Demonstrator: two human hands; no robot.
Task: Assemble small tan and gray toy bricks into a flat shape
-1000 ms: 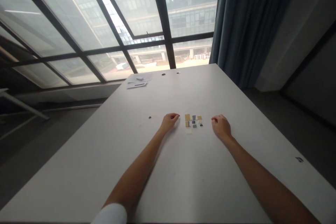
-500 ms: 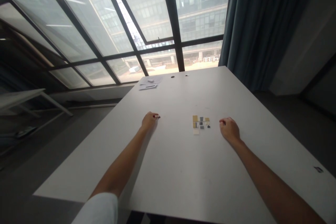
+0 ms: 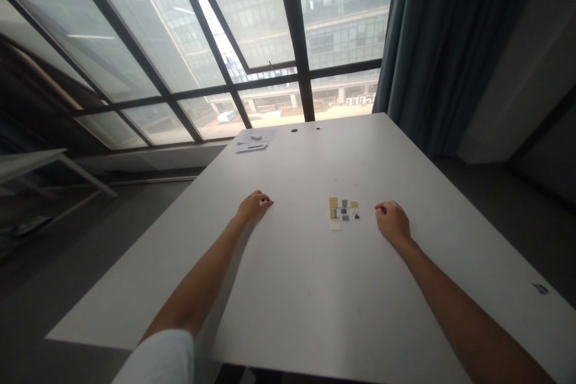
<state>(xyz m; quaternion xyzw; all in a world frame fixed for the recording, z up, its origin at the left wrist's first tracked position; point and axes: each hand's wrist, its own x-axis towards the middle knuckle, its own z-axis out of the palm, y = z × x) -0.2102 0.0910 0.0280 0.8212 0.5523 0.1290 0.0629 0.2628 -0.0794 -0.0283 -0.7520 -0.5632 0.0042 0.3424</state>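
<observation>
The left hand (image 3: 254, 205) is left of the frame's middle, resting low over the white counter (image 3: 288, 288). Its thumb and forefinger are pressed together, pinching a dark bit (image 3: 272, 202) at their very tips.

The right hand (image 3: 393, 220) is right of the middle, at nearly the same height in the frame. Its fingers curl in toward the thumb, the knuckles up and the wrist close to the counter — at this size I cannot tell whether anything is inside the curl.

Between the two hands, nearer the right one but apart from it, the pieces lie in a close cluster right of centre. A yellow piece (image 3: 333, 202) marks the cluster's upper left corner and a grey piece (image 3: 344, 203) sits just right of it. A black piece (image 3: 344, 211) is in the middle, a dark piece (image 3: 357, 216) at the lower right, and a cream piece (image 3: 335, 225) at the bottom left.

At the counter's far end, in the upper middle, are some papers (image 3: 252, 147) and, right of them, a dark disc (image 3: 294, 130). A dark mark (image 3: 540, 289) shows near the counter's edge at lower right. Windows (image 3: 252, 6) fill the upper left and middle, a blue curtain (image 3: 420, 54) hangs at upper right, and a white sleeve (image 3: 157, 357) covers the left upper arm at lower left.
</observation>
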